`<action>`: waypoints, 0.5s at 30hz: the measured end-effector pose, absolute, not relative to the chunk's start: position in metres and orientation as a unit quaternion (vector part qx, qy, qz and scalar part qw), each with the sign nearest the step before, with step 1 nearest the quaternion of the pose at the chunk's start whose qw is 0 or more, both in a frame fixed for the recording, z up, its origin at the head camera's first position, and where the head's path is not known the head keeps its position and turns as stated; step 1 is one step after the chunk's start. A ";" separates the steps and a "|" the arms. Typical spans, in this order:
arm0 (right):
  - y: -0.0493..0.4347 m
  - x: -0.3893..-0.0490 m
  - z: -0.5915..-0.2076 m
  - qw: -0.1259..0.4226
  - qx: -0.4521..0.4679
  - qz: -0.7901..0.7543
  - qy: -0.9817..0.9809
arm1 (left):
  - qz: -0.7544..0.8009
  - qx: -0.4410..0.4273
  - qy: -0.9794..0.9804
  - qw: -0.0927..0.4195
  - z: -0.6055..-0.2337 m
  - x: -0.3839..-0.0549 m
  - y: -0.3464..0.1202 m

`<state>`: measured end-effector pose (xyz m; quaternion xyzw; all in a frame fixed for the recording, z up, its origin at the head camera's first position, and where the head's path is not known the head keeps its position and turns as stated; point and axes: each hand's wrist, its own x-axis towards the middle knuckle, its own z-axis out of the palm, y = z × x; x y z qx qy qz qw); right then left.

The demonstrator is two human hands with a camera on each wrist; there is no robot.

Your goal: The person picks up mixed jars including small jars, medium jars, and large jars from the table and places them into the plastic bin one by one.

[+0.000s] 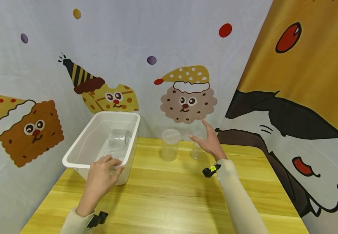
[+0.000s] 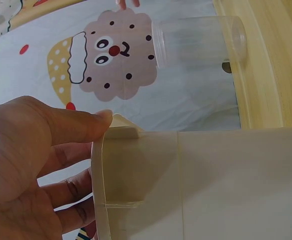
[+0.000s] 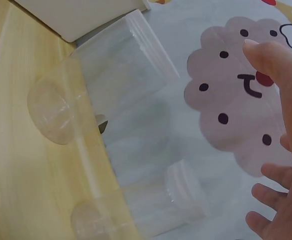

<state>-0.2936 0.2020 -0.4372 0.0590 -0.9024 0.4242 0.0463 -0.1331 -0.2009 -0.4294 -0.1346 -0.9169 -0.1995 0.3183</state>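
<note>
My left hand (image 1: pixel 101 175) is at the near right corner of a white plastic tub (image 1: pixel 131 164). Its thumb lies against the outside and its fingers reach over the rim, gripping it. Inside the tub lies a clear plastic jar (image 1: pixel 118 137) on its side, with another clear shape below it. A larger clear jar (image 1: pixel 169 149) with a lid stands upright on the table. To its right is a smaller lidded jar (image 3: pixel 146 205), partly hidden in the head view. Above this smaller jar, my right hand (image 1: pixel 209 142) is held with thumb and fingers spread, holding nothing.
The yellow wood-grain table (image 1: pixel 163 201) ends at the back against a white cloth (image 1: pixel 122 39) printed with cartoon biscuits. A brown and white cartoon print (image 1: pixel 303 130) hangs along the right side. Each wrist wears a black strap.
</note>
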 end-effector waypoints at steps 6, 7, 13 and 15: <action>0.208 -0.294 -0.448 0.033 0.045 0.438 -0.897 | -0.200 -0.134 -0.916 0.320 -0.429 -0.133 -0.201; 0.209 -0.294 -0.450 0.032 0.042 0.443 -0.895 | -0.200 -0.134 -0.916 0.320 -0.429 -0.133 -0.201; 0.213 -0.294 -0.459 0.017 0.032 0.468 -0.883 | -0.202 -0.132 -0.917 0.317 -0.428 -0.133 -0.200; 0.215 -0.294 -0.462 0.014 0.031 0.473 -0.881 | -0.203 -0.132 -0.917 0.317 -0.428 -0.133 -0.200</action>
